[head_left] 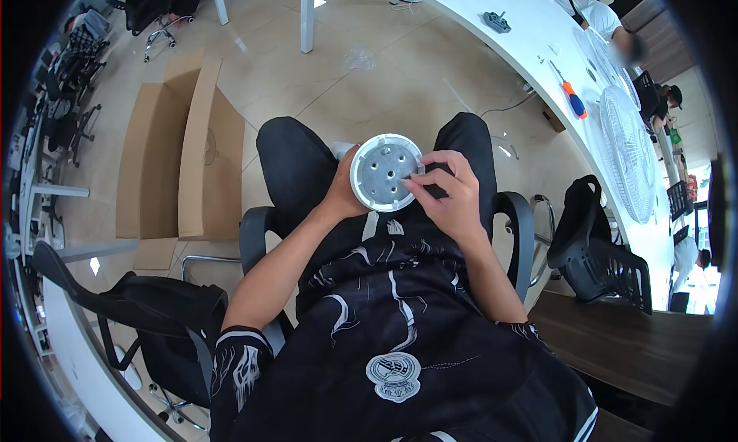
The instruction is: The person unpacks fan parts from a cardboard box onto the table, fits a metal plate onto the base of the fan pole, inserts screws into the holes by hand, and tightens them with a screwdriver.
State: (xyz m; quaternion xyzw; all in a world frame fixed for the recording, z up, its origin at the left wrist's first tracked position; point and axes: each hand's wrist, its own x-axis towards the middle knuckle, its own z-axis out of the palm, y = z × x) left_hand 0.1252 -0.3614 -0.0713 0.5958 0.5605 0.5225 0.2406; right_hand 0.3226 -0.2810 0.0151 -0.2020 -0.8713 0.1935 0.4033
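Observation:
A round white housing with a grey metal disc set inside faces up over my lap, and several small holes show in the disc. My left hand is wrapped round its left side, with most of the fingers hidden behind it. At the right rim is my right hand, its thumb and fingertips brought close together. Whatever may be between those fingertips is too small to make out.
An open cardboard box stands on the floor at left. On the white table at right lie a screwdriver, a white fan grille and a small grey part. Black chairs flank me; people sit beyond.

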